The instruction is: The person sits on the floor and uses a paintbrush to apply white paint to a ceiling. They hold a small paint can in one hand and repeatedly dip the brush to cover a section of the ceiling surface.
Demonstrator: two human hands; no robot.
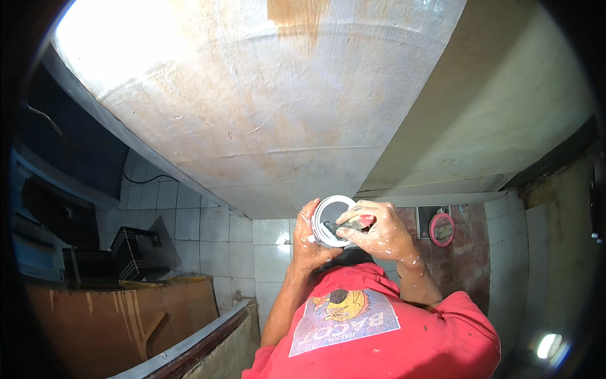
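One white round container [328,218] raised under the ceiling, left hand [306,237] closed around its rim, right hand [379,230] gripping one red-handled scraper [347,225] against it

A round pink-rimmed sign [442,228] hangs on the reddish back wall, touching a small dark rectangular plate [429,215] at its upper left.

A round, shallow white container with a raised rim [332,220] is held up near the ceiling, its open face turned toward the camera, smeared with white paste inside. A small putty knife with a dark blade and red handle [351,224] lies across its opening, blade tip inside the rim.
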